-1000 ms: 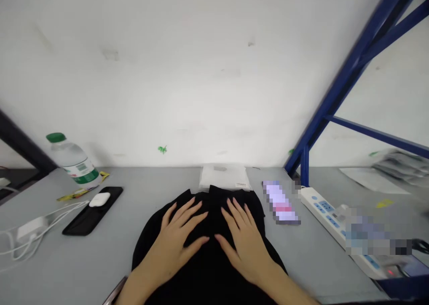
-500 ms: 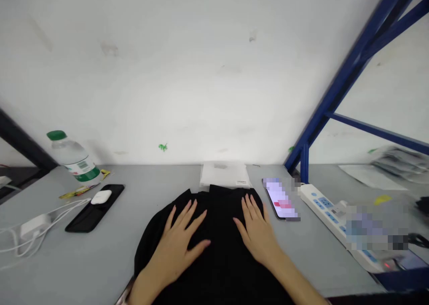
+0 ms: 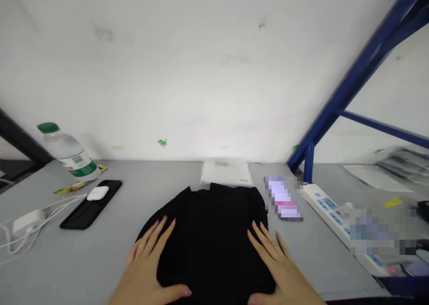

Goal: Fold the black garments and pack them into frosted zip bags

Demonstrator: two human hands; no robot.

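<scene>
A black garment (image 3: 214, 233) lies spread on the grey table, its collar-like edge toward the wall and its near part running out of view. On its left edge rests my left hand (image 3: 147, 264), fingers stretched out and thumb apart over the cloth. My right hand (image 3: 276, 262) lies along the right edge in the same way, fingers spread, thumb on the cloth near the bottom of the view. Neither hand grips anything. Just beyond the garment is a flat white packet (image 3: 226, 173).
On the left stand a green-capped bottle (image 3: 72, 155), a black phone (image 3: 90, 211) with a white earbud case (image 3: 98, 193), and a white charger with cables (image 3: 28, 222). At right are a lit phone (image 3: 283, 200), a power strip (image 3: 330, 211) and a blue metal frame (image 3: 335, 103).
Both hands have slid back toward me and outward, from the upper part of the garment to its sides. The camera view has shifted slightly.
</scene>
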